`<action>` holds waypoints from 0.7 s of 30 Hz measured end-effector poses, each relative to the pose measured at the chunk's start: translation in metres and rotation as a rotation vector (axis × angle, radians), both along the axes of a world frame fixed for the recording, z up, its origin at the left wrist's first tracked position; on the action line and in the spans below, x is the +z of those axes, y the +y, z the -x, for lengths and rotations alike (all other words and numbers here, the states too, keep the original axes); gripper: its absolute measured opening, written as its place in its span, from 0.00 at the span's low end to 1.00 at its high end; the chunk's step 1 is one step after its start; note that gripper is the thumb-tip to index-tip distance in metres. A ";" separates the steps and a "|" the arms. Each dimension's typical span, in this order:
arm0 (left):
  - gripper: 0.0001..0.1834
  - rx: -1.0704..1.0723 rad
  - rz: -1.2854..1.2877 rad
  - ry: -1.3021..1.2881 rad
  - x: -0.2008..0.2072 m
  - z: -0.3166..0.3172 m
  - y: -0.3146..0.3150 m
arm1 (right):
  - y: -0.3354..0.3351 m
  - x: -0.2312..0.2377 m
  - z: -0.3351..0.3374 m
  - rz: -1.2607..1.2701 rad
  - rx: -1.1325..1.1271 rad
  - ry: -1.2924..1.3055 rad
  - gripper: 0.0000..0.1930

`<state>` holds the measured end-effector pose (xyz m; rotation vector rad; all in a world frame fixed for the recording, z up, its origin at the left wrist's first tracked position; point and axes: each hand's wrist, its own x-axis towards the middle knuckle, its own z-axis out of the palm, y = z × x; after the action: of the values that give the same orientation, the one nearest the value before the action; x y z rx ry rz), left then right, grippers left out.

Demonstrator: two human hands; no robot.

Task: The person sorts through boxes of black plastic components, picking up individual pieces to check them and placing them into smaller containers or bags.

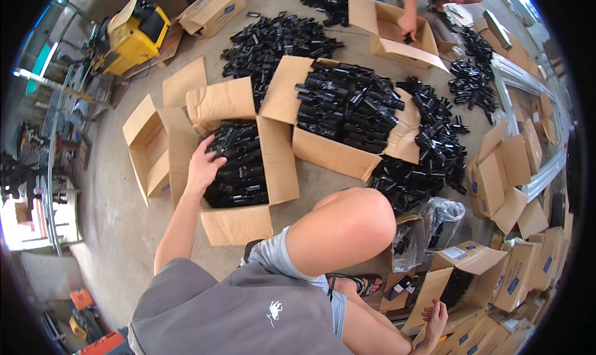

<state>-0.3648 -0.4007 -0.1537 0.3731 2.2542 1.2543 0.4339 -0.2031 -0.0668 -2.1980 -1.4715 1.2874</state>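
Note:
My left hand (203,167) reaches over the left cardboard box (277,159), fingers spread at the edge of the black parts (236,178) packed in rows inside. These parts are short, glossy and dark; their exact kind cannot be made out. I see nothing gripped in that hand. Low on the right, my right hand (434,321) is beside the flap of another open carton (429,298) with dark parts in it. Its fingers are loosely bent and apart, and whether they touch the flap is unclear. Beyond my knee, a fuller box (335,158) is heaped with the same black parts.
Loose piles of black parts (273,47) lie on the concrete floor. At the top right, another person's hand (407,27) reaches into an open box (388,31). A yellow machine (133,38) stands at the upper left. Stacked cartons (518,274) and clear plastic bags (444,215) are on the right.

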 end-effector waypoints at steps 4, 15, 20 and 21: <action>0.45 -0.217 0.415 0.453 0.023 0.014 -0.023 | -0.001 -0.012 -0.018 -0.004 0.029 0.008 0.17; 0.43 -0.497 0.367 0.479 -0.025 0.058 0.021 | 0.010 -0.008 0.005 -0.020 0.130 -0.052 0.15; 0.42 -0.487 0.328 0.523 -0.047 0.060 0.073 | -0.014 -0.007 -0.003 0.032 0.142 -0.176 0.18; 0.36 -0.336 0.238 0.418 -0.032 0.045 0.091 | -0.024 -0.008 -0.004 0.015 -0.034 -0.053 0.15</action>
<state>-0.4099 -0.3102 -0.1857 0.9492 2.5075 0.7779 0.4378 -0.2273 -0.0743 -2.2739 -1.4414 1.2431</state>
